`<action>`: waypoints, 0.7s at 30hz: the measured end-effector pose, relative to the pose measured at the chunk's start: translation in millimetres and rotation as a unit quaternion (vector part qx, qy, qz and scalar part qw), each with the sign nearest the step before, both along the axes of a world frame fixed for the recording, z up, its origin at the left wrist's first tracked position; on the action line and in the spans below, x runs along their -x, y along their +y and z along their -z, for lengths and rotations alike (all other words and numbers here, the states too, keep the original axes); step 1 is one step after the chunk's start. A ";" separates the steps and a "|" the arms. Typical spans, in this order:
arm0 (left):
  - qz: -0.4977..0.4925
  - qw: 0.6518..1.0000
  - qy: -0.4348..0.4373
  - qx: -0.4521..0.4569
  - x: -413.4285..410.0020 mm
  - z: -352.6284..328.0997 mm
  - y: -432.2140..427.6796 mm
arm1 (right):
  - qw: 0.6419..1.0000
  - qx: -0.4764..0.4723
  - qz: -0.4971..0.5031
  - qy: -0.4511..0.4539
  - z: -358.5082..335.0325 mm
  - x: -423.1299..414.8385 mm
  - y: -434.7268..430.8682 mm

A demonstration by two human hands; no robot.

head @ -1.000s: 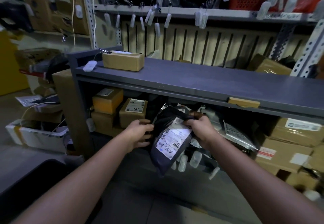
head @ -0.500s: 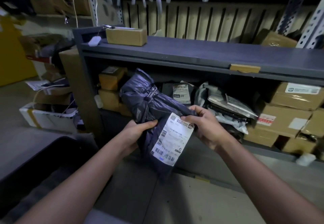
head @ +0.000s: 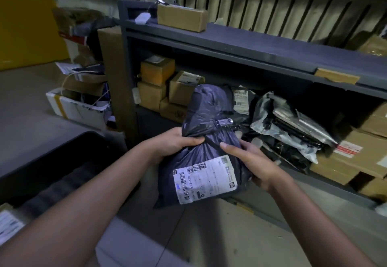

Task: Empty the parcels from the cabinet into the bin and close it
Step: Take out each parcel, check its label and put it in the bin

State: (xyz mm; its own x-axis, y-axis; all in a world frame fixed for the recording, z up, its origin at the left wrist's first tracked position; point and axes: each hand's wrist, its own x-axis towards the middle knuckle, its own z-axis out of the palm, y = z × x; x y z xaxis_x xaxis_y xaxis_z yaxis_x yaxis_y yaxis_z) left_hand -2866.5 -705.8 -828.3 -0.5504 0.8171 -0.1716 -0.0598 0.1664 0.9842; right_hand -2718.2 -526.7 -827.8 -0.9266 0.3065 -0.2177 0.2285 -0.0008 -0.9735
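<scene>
A dark plastic parcel bag (head: 201, 120) with a white shipping label (head: 204, 179) is held in front of the grey cabinet (head: 251, 51). My left hand (head: 173, 141) grips its left side at the waist and my right hand (head: 249, 160) grips its right side, thumb on top. Inside the cabinet's lower shelf lie cardboard boxes (head: 157, 72) at the left, grey and black poly bags (head: 293, 128) in the middle and more boxes (head: 345, 162) at the right. The dark bin (head: 52, 162) sits low at my left, its opening facing up.
A cardboard box (head: 182, 16) and a small white tag (head: 142, 18) rest on the cabinet top. A white carton of clutter (head: 77, 107) stands on the floor left of the cabinet. A tall cardboard panel (head: 113, 74) leans on the cabinet's left side. Slatted wall behind.
The parcel has come out of the shelf and toward me, turning so its label faces up and sits lower. Both hands shifted to grip its middle. My view tilted down and left.
</scene>
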 end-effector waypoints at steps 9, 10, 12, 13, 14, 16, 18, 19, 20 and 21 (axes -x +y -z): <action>-0.048 0.997 -0.062 -0.025 19.8 4.6 6.6 | 0.994 0.068 0.086 0.020 1.5 2.9 0.8; -0.072 0.994 -0.077 -0.033 25.3 7.8 4.8 | 0.991 0.080 0.100 0.035 0.0 3.1 0.4; -0.127 0.985 -0.113 -0.030 36.3 19.3 -0.4 | 0.984 0.111 0.124 0.067 -3.2 4.0 0.1; -0.144 0.981 -0.128 -0.021 40.1 24.9 -3.1 | 0.980 0.125 0.134 0.080 -4.8 4.8 0.5; -0.154 0.979 -0.134 -0.018 41.4 28.1 -5.8 | 0.976 0.135 0.143 0.090 -7.2 4.8 1.0; -0.156 0.981 -0.117 -0.021 40.8 30.9 -8.8 | 0.972 0.147 0.153 0.103 -10.3 5.2 4.5; -0.156 0.984 -0.073 -0.035 38.9 30.8 -8.0 | 0.971 0.155 0.153 0.102 -11.5 4.8 8.2; -0.157 0.986 -0.027 -0.038 39.2 32.4 -7.2 | 0.970 0.160 0.151 0.098 -11.9 4.5 9.2; -0.157 0.987 0.015 -0.031 39.4 33.8 -6.2 | 0.971 0.166 0.148 0.090 -12.4 3.9 9.5; -0.155 0.986 0.055 -0.022 38.5 33.8 -5.2 | 0.971 0.175 0.144 0.078 -12.5 3.6 9.1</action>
